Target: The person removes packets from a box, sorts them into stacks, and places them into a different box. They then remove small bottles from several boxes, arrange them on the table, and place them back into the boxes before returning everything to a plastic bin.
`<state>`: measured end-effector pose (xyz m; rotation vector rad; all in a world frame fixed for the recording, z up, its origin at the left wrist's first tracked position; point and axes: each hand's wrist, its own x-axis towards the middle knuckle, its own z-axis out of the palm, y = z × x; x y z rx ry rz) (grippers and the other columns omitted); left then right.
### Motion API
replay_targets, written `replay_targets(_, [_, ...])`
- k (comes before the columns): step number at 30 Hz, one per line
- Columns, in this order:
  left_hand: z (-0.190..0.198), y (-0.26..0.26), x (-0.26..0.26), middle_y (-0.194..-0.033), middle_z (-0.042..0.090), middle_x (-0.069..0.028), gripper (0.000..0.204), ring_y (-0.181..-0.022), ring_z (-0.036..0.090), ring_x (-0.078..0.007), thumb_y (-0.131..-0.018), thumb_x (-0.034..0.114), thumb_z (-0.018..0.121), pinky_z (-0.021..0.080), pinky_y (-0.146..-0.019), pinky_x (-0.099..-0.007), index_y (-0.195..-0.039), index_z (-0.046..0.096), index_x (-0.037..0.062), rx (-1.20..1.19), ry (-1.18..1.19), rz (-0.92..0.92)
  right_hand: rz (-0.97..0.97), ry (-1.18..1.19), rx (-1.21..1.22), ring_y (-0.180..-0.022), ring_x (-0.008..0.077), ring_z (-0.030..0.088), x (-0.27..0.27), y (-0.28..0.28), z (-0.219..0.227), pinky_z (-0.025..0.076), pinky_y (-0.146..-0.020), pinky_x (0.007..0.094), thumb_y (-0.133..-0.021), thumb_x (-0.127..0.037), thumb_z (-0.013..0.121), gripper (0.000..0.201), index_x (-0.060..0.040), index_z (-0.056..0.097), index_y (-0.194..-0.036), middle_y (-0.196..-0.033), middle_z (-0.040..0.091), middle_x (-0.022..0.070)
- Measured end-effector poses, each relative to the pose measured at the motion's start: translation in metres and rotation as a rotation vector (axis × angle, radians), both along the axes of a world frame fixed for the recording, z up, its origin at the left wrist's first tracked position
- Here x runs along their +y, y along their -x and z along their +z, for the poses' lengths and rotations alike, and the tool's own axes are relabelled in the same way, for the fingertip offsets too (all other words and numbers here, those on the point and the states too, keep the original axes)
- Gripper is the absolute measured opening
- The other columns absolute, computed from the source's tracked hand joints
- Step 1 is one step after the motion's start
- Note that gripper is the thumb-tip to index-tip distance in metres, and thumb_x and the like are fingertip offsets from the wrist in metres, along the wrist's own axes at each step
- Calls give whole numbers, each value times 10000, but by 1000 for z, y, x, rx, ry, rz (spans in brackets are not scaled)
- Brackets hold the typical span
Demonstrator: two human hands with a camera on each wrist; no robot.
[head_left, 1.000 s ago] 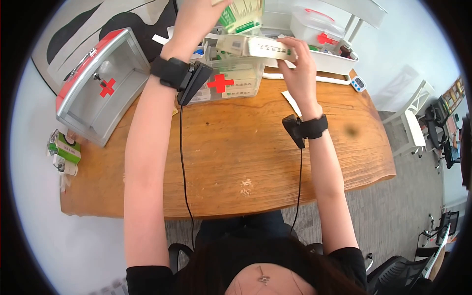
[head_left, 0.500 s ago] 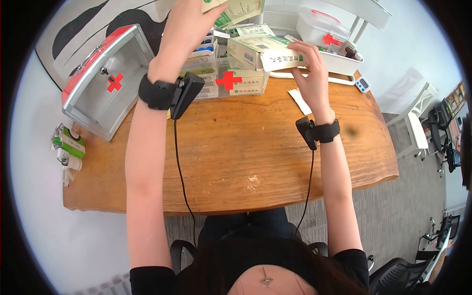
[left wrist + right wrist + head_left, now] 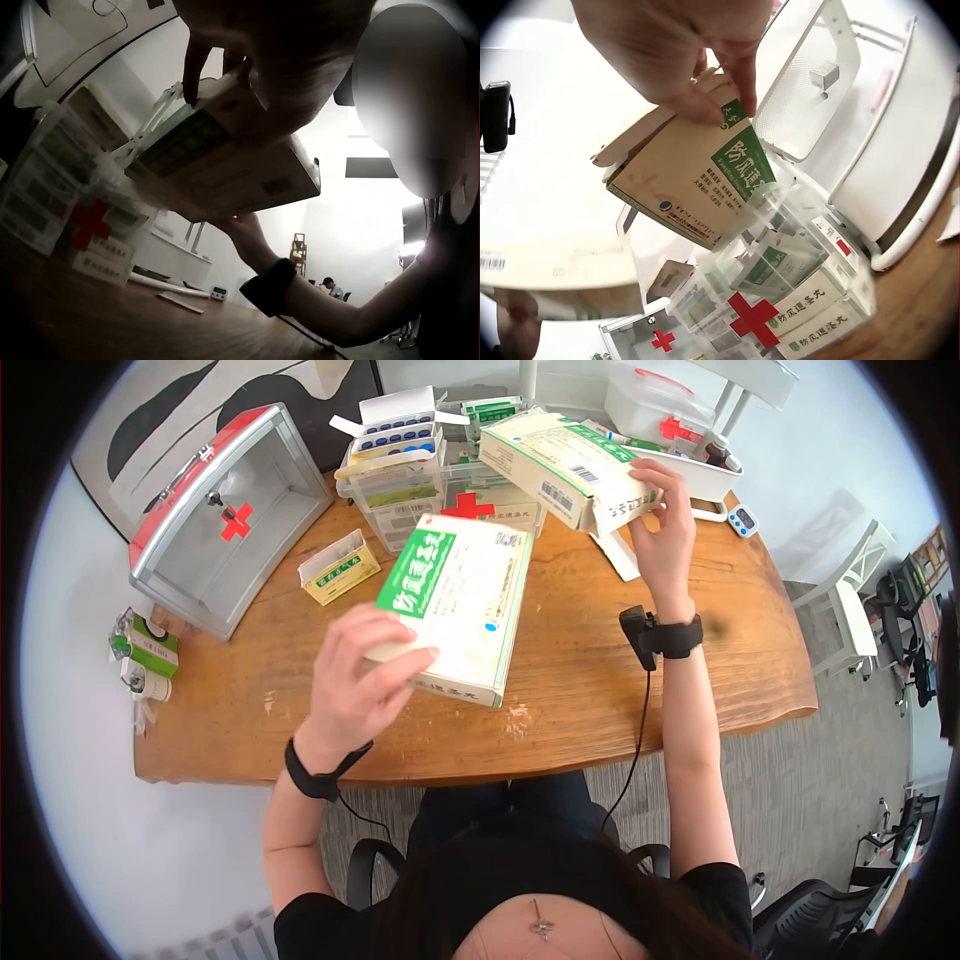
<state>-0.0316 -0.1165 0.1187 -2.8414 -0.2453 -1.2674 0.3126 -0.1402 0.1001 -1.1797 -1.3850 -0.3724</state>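
My left hand (image 3: pixel 350 672) grips a white and green medicine box (image 3: pixel 465 610) by its near left corner, tilted above the table in front of the bin. A second medicine box (image 3: pixel 555 460) of the same design is held at its right end by my right hand (image 3: pixel 664 525), over the right part of the clear plastic bin (image 3: pixel 390 510) with a red cross. The right wrist view shows that box (image 3: pixel 697 172) with its end flap loose. More medicine boxes (image 3: pixel 817 307) lie stacked inside the bin. An opened carton of blue-capped vials (image 3: pixel 398 435) sits at the bin's left.
On the wooden table (image 3: pixel 570 640) a small yellow carton (image 3: pixel 340 567) lies left of the bin. A metal-framed first-aid case (image 3: pixel 265 550) stands at far left. At the back right are a white tray (image 3: pixel 715 482) with bottles, a lidded clear box (image 3: pixel 650 405) and a timer (image 3: pixel 742 520).
My left hand has come down from the top of the view toward me, bringing its medicine box over the table. My right hand has shifted right and slightly down with the other box.
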Motion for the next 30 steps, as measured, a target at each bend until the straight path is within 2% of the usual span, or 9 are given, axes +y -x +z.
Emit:
replay_targets(5, [-44,2,8,-999,526,-40,570,-964,514,-242,-597,-27,700,425,-858,-390,-1122,636,186,158,0,135,-8,-25,46,-1035,181,563,-19,5,0,481,-709,265,-696,130,622,404,-90,588,-1033,-1147,592,48])
replay_targets(7, [-52,-3,17,-991,507,-40,607,-965,497,-239,-620,-27,686,376,-880,-383,-1172,624,218,216,5,233,-2,-26,27,-1031,184,566,-33,12,2,483,-708,265,-689,132,627,407,-86,590,-1030,-1147,592,54])
replay_targets(10, [-52,-9,24,-994,505,-45,614,-967,486,-243,-640,-38,666,374,-874,-372,-1192,612,227,284,73,305,-48,24,-27,-999,205,586,-63,24,0,497,-706,272,-663,134,646,414,-77,594,-1015,-1135,591,76])
replay_targets(12, [-52,-10,28,-1019,502,-55,630,-970,476,-248,-650,-45,657,372,-869,-364,-1216,594,223,329,74,289,11,191,-95,-962,230,599,-81,38,6,508,-705,286,-655,133,650,410,-70,590,-1006,-1118,590,92])
replay_targets(14, [-49,-12,28,-1053,504,-77,628,-1011,474,-270,-615,-43,692,379,-877,-386,-1195,593,177,371,120,265,11,240,-143,-943,254,603,-89,44,7,517,-702,299,-657,118,654,389,-65,583,-993,-1095,586,91])
replay_targets(16, [-48,-16,30,-1085,496,-87,605,-1044,467,-283,-630,-36,693,380,-901,-394,-1191,581,161,377,158,218,62,334,-173,-951,270,599,-90,47,1,522,-712,315,-649,101,662,376,-64,571,-974,-1079,578,79])
replay_targets(18, [-46,-16,32,-1117,488,-97,584,-1077,461,-296,-644,-30,693,381,-924,-402,-1187,569,146,385,193,180,13,348,-232,-959,278,585,-86,51,-5,526,-705,338,-645,96,641,365,-62,551,-961,-1059,562,63])
replay_targets(23, [-44,-7,37,-1208,473,-105,514,-1170,442,-307,-713,33,709,384,-977,-400,-1186,524,114,628,413,151,-69,504,-346,-936,268,544,-66,55,-35,522,-650,369,-639,94,600,355,-61,510,-946,-1009,514,61])
replay_targets(30, [-35,-8,43,-1204,486,-125,468,-1121,484,-323,-774,132,691,403,-947,-394,-1206,511,94,666,427,125,-151,645,-520,-895,288,504,-55,69,-53,531,-599,339,-721,53,551,293,-15,431,-979,-950,453,114])
